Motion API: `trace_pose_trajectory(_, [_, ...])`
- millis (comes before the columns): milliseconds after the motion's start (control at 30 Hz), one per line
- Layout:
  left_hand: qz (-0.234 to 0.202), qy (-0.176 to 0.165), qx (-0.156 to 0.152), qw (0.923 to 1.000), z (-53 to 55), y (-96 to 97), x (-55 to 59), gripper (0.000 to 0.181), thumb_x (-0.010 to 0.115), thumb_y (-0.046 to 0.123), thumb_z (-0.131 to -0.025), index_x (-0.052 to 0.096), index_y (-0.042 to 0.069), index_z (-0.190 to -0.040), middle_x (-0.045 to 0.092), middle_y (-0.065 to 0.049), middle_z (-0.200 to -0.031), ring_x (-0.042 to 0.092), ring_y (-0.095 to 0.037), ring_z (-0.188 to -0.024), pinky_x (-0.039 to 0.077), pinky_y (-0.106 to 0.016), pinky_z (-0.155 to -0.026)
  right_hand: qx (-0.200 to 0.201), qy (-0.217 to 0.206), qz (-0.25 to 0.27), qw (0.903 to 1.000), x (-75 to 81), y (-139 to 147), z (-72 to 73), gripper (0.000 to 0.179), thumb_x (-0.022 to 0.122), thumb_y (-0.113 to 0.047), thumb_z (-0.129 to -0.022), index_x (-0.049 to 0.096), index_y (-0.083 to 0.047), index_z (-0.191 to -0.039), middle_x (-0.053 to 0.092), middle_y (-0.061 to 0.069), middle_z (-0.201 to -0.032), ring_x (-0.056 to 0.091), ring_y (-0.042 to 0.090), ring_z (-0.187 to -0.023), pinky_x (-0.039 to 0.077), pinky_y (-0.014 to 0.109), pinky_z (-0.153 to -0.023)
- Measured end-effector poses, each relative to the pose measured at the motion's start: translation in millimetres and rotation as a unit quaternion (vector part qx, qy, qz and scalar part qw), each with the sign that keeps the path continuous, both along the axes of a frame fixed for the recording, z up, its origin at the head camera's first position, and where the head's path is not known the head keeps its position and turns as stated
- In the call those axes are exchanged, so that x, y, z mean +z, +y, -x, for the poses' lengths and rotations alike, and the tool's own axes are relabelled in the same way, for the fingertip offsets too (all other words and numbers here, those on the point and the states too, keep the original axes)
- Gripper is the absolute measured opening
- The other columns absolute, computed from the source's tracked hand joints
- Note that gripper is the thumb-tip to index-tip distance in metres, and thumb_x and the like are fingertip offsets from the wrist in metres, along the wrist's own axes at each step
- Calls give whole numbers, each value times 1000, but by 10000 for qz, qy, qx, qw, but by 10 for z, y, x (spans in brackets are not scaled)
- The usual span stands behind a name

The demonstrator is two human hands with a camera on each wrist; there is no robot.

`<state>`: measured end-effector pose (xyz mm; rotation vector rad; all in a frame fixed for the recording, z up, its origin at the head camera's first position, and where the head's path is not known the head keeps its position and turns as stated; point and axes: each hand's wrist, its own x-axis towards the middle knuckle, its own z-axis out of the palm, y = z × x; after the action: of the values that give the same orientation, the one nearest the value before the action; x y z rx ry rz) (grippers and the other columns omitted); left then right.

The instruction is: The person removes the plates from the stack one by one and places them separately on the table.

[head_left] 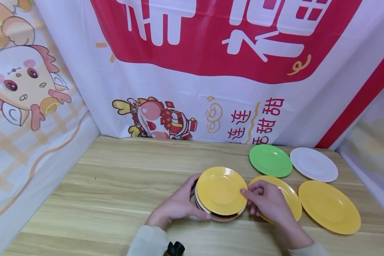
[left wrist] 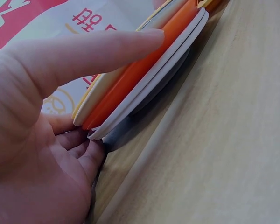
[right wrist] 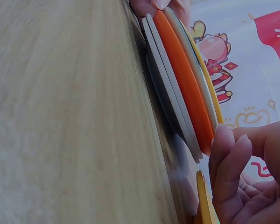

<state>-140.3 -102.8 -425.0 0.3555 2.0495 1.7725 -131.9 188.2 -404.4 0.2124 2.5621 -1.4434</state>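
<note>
Left hand [head_left: 180, 204]: at the left side of the stack of plates [head_left: 222, 218], thumb along the near edge, fingers round the far-left edge; its grip is curled round the stack.

Top yellow plate [head_left: 222, 192]: uppermost on the stack, with lower rims visible along its left and near edges. It is round, with no long axis to align. An orange plate [left wrist: 144, 70] and pale rims show beneath it; the dark underside cannot be told as plate or shadow.

Right hand [head_left: 268, 201]: the nearer to the top yellow plate's free right rim. Its grip pinches that rim, thumb above; the plate lies directly left of it, between the hands.

Beyond: a green plate [head_left: 270, 160] at the back; a second yellow plate [head_left: 291, 199], partly under the right hand; a white plate [head_left: 313, 164]; and, furthest right, a third yellow plate [head_left: 329, 208], all on the worktop [head_left: 115, 188].
</note>
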Motion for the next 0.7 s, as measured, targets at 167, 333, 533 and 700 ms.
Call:
trace_pose_trajectory(167, [-32,12,-3,10000,9,2,-6,119,100,3,-67,35,20,-165,37,-5,-173,27,-32,-165,5,-62,-136,-100,-16,85,9999,-23,9,32,42,81,-36,-97,66,0,-113,71,6,-75,67,18,-58,57,30,-50])
trace_pose_trajectory(333, [-39,21,-25,10000,14,1,-5,122,100,3,-66,34,20,-166,35,-5,-175,26,-32,-165,5,-61,-136,-136,-85,308,9994,-32,21,51,42,78,-36,-100,64,0,-115,69,5,-77,65,18,-60,55,28,-51])
trace_pose_trajectory(533, [-27,13,-17,10000,15,-7,-12,120,101,3,-66,35,21,-166,35,-5,-175,26,-32,-166,5,-60,-137,-109,-205,645,9976,-16,21,53,36,74,-35,-103,63,-1,-112,67,4,-76,64,17,-60,52,27,-50])
trace_pose_trajectory(700, [-37,49,-42,10000,11,-14,-29,119,101,3,-67,36,20,-165,36,-6,-174,29,-32,-165,7,-59,-137,-125,-199,770,9968,-20,37,63,35,73,-36,-104,63,-2,-110,66,4,-74,63,17,-59,52,27,-50])
